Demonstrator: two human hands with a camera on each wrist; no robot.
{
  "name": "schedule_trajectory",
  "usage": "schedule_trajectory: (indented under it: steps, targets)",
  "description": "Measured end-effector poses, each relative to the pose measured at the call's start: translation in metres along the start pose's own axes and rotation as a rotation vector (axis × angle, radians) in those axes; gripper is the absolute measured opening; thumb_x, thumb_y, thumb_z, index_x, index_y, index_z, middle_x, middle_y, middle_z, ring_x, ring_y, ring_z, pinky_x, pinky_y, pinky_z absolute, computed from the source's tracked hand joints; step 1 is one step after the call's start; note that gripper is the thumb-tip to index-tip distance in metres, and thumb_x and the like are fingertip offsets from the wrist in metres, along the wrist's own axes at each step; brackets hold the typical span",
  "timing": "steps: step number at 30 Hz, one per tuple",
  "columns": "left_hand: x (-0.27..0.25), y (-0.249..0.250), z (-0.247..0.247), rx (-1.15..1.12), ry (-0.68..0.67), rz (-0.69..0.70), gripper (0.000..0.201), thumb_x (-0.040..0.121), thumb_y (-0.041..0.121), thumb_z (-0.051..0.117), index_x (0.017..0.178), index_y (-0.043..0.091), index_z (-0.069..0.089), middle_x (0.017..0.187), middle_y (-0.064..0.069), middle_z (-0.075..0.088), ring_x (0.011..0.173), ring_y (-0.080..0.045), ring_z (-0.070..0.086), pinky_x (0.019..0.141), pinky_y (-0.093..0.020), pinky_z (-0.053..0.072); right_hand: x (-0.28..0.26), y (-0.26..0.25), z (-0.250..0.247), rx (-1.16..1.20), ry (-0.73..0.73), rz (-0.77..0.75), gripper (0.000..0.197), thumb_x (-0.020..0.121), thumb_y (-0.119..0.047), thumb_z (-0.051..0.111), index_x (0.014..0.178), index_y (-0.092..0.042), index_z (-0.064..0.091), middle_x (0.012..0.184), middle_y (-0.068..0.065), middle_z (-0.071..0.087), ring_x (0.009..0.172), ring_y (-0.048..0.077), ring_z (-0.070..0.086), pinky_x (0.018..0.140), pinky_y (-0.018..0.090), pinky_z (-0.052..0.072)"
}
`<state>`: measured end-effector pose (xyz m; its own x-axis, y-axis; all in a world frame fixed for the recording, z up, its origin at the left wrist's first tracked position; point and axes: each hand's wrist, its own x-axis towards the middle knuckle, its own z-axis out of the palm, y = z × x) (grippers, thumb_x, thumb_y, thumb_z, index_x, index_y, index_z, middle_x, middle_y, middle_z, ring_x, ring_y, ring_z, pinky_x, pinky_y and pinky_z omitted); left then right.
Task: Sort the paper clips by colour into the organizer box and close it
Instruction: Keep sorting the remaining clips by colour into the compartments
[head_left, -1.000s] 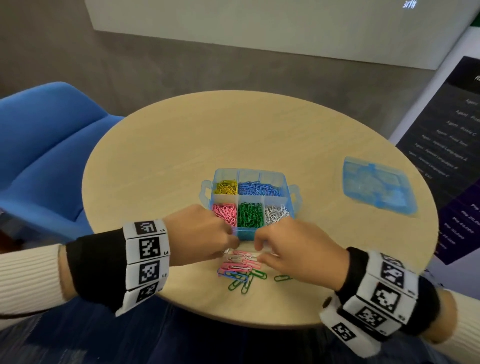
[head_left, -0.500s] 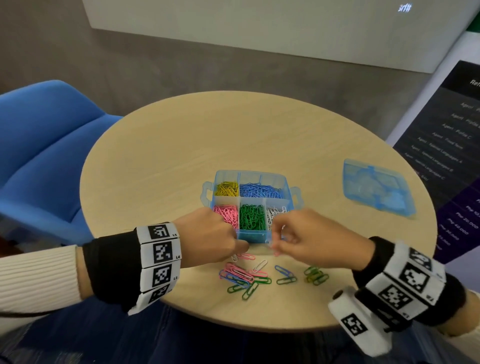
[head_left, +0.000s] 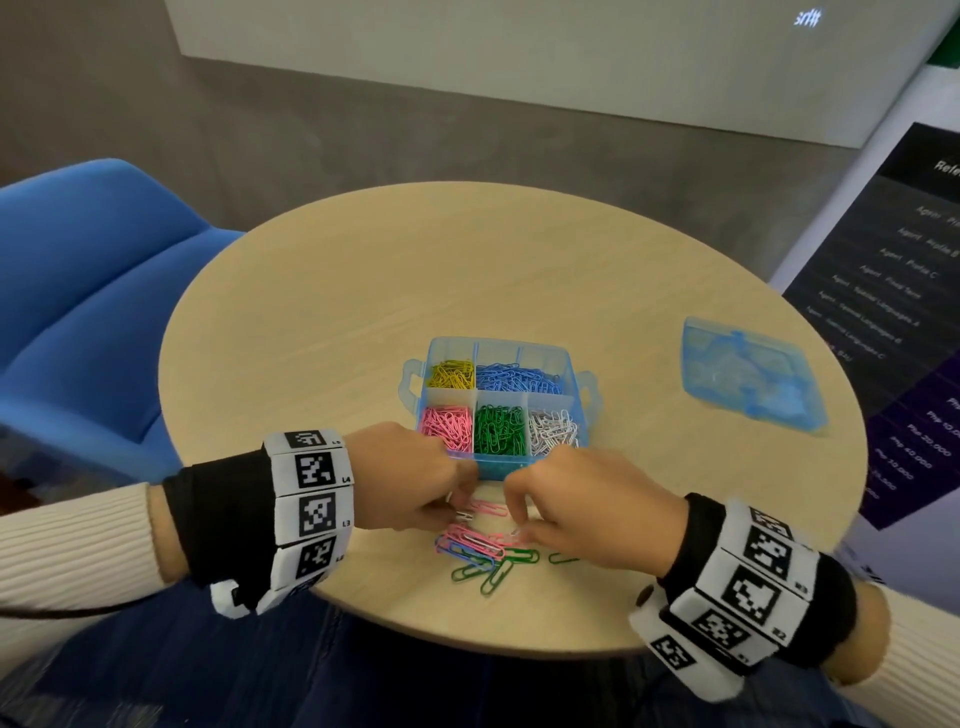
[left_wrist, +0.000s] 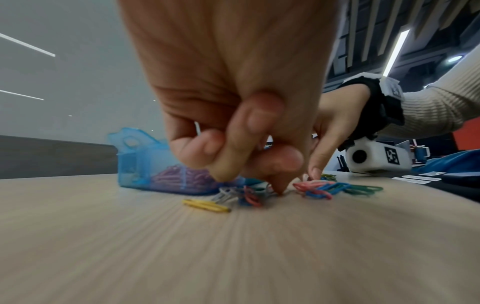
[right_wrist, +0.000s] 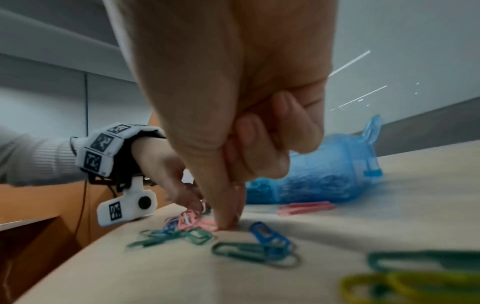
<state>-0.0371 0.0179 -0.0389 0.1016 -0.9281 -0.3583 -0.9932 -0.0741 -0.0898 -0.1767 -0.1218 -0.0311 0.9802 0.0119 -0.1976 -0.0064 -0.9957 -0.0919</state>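
Observation:
The open blue organizer box (head_left: 501, 344) stands mid-table, with yellow, blue, pink, green and white clips each in their own compartment. Loose paper clips (head_left: 483, 551) of mixed colours lie just in front of it. My left hand (head_left: 460, 506) is down at the pile's left side, its fingers curled and pinching a white clip (right_wrist: 203, 205). At the pile's right side, the thumb and forefinger of my right hand (head_left: 514, 525) are pinched on a clip against the table. A yellow clip (left_wrist: 206, 205) lies under my left hand (left_wrist: 275, 185). My right hand (right_wrist: 228, 222) hides several clips from the head view.
The box's blue lid (head_left: 753, 374) lies apart at the right of the round wooden table (head_left: 363, 312). The loose clips are near the table's front edge. A blue chair (head_left: 78, 291) stands to the left and a dark sign (head_left: 909, 312) to the right.
My right hand rose to the box's white compartment and has come back down to the loose pile. My left hand has stayed at the pile's left side.

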Motion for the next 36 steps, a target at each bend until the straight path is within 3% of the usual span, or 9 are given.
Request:
schedule_trajectory:
  steps: [4, 8, 11, 15, 20, 24, 28, 32, 36]
  targets:
    - [-0.003, -0.004, -0.002, -0.076, 0.012, 0.008, 0.017, 0.099, 0.036, 0.044, 0.111, 0.026, 0.05, 0.065, 0.011, 0.048, 0.064, -0.01, 0.045, 0.062, -0.026, 0.038, 0.001, 0.006, 0.003, 0.021, -0.055, -0.015, 0.012, 0.096, -0.025, 0.052, 0.096, -0.021, 0.063, 0.061, -0.014, 0.038, 0.072, 0.014, 0.046, 0.061, 0.029, 0.039]
    - [-0.001, -0.006, -0.015, -0.211, 0.124, 0.021, 0.013, 0.099, 0.036, 0.045, 0.108, 0.028, 0.053, 0.061, 0.013, 0.054, 0.055, 0.011, 0.047, 0.058, -0.02, 0.038, -0.006, 0.017, -0.004, 0.147, -0.049, 0.006, 0.007, 0.093, -0.031, 0.06, 0.09, -0.025, 0.062, 0.057, -0.013, 0.044, 0.056, 0.003, 0.044, 0.053, 0.022, 0.033]
    - [0.007, -0.007, -0.03, -0.276, 0.301, -0.014, 0.014, 0.099, 0.036, 0.046, 0.104, 0.026, 0.054, 0.065, 0.011, 0.059, 0.056, 0.004, 0.048, 0.058, -0.026, 0.042, -0.009, 0.031, -0.017, 0.263, 0.096, 0.079, 0.015, 0.09, -0.03, 0.064, 0.077, -0.027, 0.058, 0.057, -0.027, 0.053, 0.054, 0.0, 0.049, 0.052, 0.023, 0.034]
    - [0.026, -0.006, -0.045, -0.358, 0.468, -0.063, 0.013, 0.098, 0.039, 0.045, 0.107, 0.032, 0.052, 0.063, 0.015, 0.062, 0.052, 0.009, 0.05, 0.053, -0.024, 0.037, -0.009, 0.048, -0.029, 0.268, 0.381, 0.202, 0.01, 0.088, -0.033, 0.063, 0.08, -0.028, 0.064, 0.051, -0.008, 0.049, 0.054, 0.007, 0.048, 0.059, 0.039, 0.047]
    - [0.015, -0.014, -0.05, -0.326, 0.51, -0.132, 0.022, 0.097, 0.044, 0.047, 0.118, 0.038, 0.051, 0.084, 0.022, 0.066, 0.055, 0.012, 0.043, 0.058, -0.024, 0.043, -0.017, 0.042, -0.026, 0.265, 0.433, 0.165, 0.01, 0.087, -0.039, 0.064, 0.089, -0.03, 0.066, 0.053, -0.006, 0.05, 0.055, 0.009, 0.051, 0.059, 0.039, 0.048]
    - [-0.018, -0.021, -0.039, -0.201, 0.463, -0.2, 0.014, 0.096, 0.04, 0.048, 0.101, 0.037, 0.061, 0.096, 0.021, 0.065, 0.062, 0.006, 0.046, 0.051, -0.018, 0.032, -0.016, 0.022, -0.014, 0.254, 0.289, -0.008, 0.007, 0.086, -0.034, 0.068, 0.082, -0.028, 0.067, 0.065, -0.014, 0.054, 0.061, 0.002, 0.05, 0.061, 0.029, 0.047]
    - [-0.036, -0.022, -0.014, -0.122, 0.354, -0.379, 0.016, 0.091, 0.042, 0.05, 0.097, 0.039, 0.064, 0.096, 0.017, 0.067, 0.083, -0.01, 0.06, 0.062, -0.024, 0.043, -0.002, 0.002, 0.0, 0.207, 0.152, -0.112, 0.007, 0.088, -0.034, 0.067, 0.091, -0.029, 0.07, 0.079, -0.018, 0.058, 0.064, -0.008, 0.046, 0.061, 0.012, 0.034]
    - [-0.037, -0.025, 0.003, -0.268, 0.236, -0.51, 0.021, 0.085, 0.056, 0.058, 0.088, 0.037, 0.065, 0.09, 0.017, 0.066, 0.088, -0.01, 0.06, 0.063, -0.024, 0.04, 0.012, -0.015, 0.007, 0.172, 0.095, -0.094, 0.017, 0.087, -0.042, 0.066, 0.091, -0.025, 0.064, 0.084, -0.011, 0.063, 0.074, 0.005, 0.055, 0.07, 0.031, 0.05]
    - [-0.028, -0.025, 0.017, -0.429, 0.181, -0.539, 0.032, 0.077, 0.062, 0.066, 0.095, 0.036, 0.064, 0.087, 0.021, 0.064, 0.081, -0.004, 0.055, 0.057, -0.02, 0.034, 0.017, -0.024, 0.011, 0.116, 0.021, -0.069, 0.016, 0.089, -0.034, 0.066, 0.093, -0.018, 0.062, 0.087, -0.002, 0.063, 0.082, 0.021, 0.06, 0.074, 0.041, 0.053]
